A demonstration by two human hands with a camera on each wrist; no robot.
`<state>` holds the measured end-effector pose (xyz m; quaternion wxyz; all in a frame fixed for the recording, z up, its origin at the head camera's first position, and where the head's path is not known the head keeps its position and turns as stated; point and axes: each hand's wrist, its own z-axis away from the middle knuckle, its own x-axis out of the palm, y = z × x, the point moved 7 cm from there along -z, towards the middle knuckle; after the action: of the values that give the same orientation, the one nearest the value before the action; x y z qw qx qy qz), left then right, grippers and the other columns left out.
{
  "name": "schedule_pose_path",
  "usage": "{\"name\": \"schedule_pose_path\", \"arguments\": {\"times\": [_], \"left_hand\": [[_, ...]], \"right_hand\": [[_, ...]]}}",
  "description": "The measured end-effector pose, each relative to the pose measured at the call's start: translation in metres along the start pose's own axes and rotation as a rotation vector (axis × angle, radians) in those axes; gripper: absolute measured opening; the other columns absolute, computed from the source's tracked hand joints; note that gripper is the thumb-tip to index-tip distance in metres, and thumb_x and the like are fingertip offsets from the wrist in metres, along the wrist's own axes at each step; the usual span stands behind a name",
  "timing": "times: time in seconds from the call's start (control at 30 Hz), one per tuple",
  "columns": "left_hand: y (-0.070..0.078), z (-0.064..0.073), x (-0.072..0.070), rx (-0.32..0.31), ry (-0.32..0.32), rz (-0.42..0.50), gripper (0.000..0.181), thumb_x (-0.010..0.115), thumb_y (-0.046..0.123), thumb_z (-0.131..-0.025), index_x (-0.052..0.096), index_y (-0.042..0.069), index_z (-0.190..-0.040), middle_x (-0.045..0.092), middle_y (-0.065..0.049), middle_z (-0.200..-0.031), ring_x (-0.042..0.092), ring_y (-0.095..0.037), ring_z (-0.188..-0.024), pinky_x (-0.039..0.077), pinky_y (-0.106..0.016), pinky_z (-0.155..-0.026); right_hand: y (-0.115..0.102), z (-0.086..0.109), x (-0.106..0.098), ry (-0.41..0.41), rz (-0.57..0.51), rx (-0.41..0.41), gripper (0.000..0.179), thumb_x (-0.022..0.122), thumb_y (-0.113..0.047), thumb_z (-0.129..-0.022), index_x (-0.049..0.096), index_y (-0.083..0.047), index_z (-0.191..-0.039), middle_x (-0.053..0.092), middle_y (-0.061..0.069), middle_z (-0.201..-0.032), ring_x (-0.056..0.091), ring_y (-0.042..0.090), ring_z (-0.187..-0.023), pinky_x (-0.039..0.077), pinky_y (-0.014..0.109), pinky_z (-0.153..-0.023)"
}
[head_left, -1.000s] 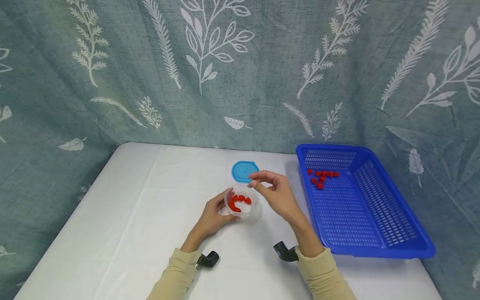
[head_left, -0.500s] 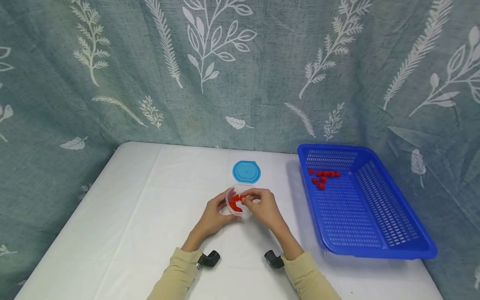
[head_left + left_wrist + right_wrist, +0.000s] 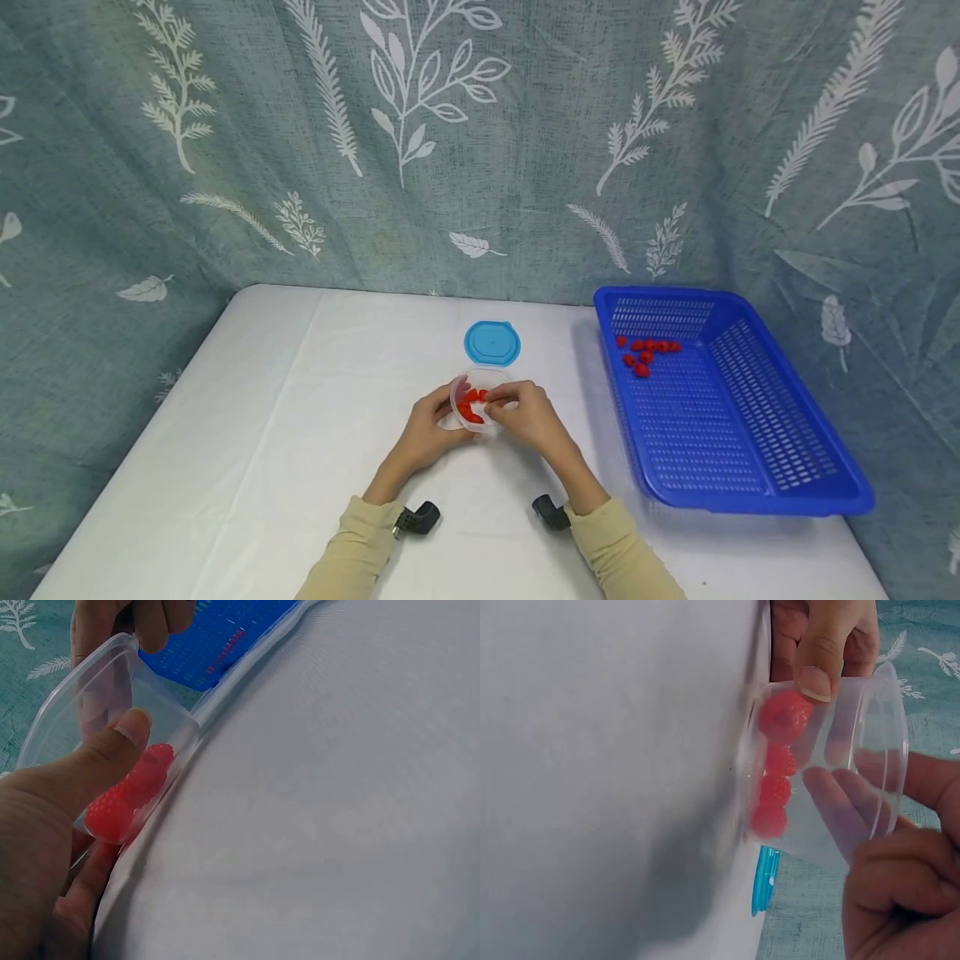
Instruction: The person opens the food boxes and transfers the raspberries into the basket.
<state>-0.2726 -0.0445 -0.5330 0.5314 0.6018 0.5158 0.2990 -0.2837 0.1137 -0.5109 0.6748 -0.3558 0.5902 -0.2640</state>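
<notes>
My left hand (image 3: 427,429) grips a clear plastic cup (image 3: 889,750) from its left side, the thumb pressed along the outer wall in the left wrist view. Several red raspberries (image 3: 784,716) lie along the bottom of the cup, close together. My right hand (image 3: 525,417) reaches over the rim from the right, its fingers (image 3: 832,799) down inside the cup. The fingertips are close to the raspberries; whether they pinch one cannot be told through the plastic. A round blue lid (image 3: 492,343) lies flat on the table just beyond the cup.
A blue slotted basket (image 3: 697,433) stands at the right of the table, with several raspberries (image 3: 642,370) near its far left corner. White cloth (image 3: 300,467) covers the table. A green leaf-patterned curtain (image 3: 420,225) hangs behind it.
One second ago my right hand was above the cup's far right rim; it has moved down and left, its fingers now inside. The left hand and cup have stayed in place.
</notes>
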Motion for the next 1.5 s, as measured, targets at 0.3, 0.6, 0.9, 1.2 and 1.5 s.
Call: {"name": "schedule_pose_path", "arguments": {"times": [0.3, 0.6, 0.9, 1.2, 1.5], "left_hand": [[0.001, -0.001, 0.0, 0.006, -0.004, -0.008, 0.078, 0.084, -0.005, -0.077, 0.047, -0.011, -0.145, 0.054, -0.031, -0.143, 0.047, -0.043, -0.139, 0.041, -0.05, -0.115], [0.005, -0.003, -0.002, 0.034, 0.011, -0.028, 0.076, 0.085, -0.005, -0.076, 0.049, -0.012, -0.142, 0.055, -0.03, -0.142, 0.049, -0.044, -0.137, 0.043, -0.051, -0.113], [0.005, -0.003, -0.005, 0.018, 0.016, -0.015, 0.078, 0.085, -0.007, -0.075, 0.048, -0.013, -0.143, 0.054, -0.032, -0.142, 0.048, -0.046, -0.137, 0.043, -0.05, -0.113], [-0.03, -0.007, -0.001, 0.036, 0.031, -0.031, 0.08, 0.086, -0.007, -0.073, 0.049, -0.008, -0.145, 0.055, -0.027, -0.143, 0.049, -0.041, -0.138, 0.043, -0.049, -0.114], [-0.037, -0.004, -0.001, 0.051, 0.022, -0.032, 0.08, 0.089, 0.002, -0.075, 0.052, 0.002, -0.147, 0.057, -0.016, -0.145, 0.051, -0.033, -0.138, 0.046, -0.038, -0.113]], "right_hand": [[0.0, -0.005, 0.017, -0.222, 0.129, 0.011, 0.026, 0.064, -0.017, -0.1, 0.072, -0.001, -0.119, 0.072, 0.009, -0.116, 0.064, 0.021, -0.101, 0.058, 0.038, -0.086], [-0.01, -0.01, 0.015, -0.307, 0.151, 0.014, 0.018, 0.063, -0.012, -0.099, 0.075, -0.002, -0.109, 0.07, 0.006, -0.099, 0.055, 0.016, -0.081, 0.048, 0.024, -0.067], [-0.008, -0.016, 0.018, -0.292, -0.004, -0.026, 0.004, 0.068, -0.006, -0.094, 0.067, -0.002, -0.094, 0.065, 0.005, -0.087, 0.056, 0.015, -0.076, 0.048, 0.022, -0.063], [-0.001, -0.016, 0.018, -0.259, -0.017, 0.019, 0.008, 0.071, -0.004, -0.092, 0.075, 0.0, -0.098, 0.071, 0.007, -0.096, 0.058, 0.017, -0.084, 0.052, 0.023, -0.067], [0.004, -0.012, 0.019, -0.247, 0.019, 0.041, 0.01, 0.071, -0.009, -0.094, 0.078, -0.004, -0.095, 0.073, 0.005, -0.097, 0.058, 0.017, -0.087, 0.054, 0.025, -0.072]]}}
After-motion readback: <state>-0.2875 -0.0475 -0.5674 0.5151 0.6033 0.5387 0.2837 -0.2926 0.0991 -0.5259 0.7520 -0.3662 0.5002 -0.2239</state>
